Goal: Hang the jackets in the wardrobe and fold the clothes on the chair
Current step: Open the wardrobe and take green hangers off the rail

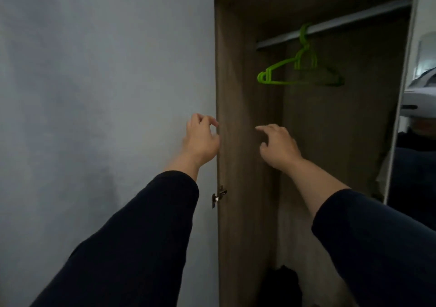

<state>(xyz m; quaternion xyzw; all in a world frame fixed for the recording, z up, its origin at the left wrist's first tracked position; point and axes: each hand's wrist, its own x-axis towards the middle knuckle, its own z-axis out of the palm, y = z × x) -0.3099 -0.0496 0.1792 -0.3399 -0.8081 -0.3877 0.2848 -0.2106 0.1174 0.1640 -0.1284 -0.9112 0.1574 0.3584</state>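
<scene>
Jackets are nowhere in my view, so nothing hangs yet. Nearest, my left hand (pixel 200 139) and right hand (pixel 278 147) reach up loosely curled, grasping nothing, before the open wardrobe (pixel 238 117). Farther in, green hangers (pixel 299 73) dangle bare on the rail (pixel 342 23). No writing readable.

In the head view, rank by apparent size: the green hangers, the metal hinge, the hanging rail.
1. hanging rail, longest.
2. green hangers.
3. metal hinge, smallest.
The rail sits farther back, so apparent size is only approximate.
</scene>
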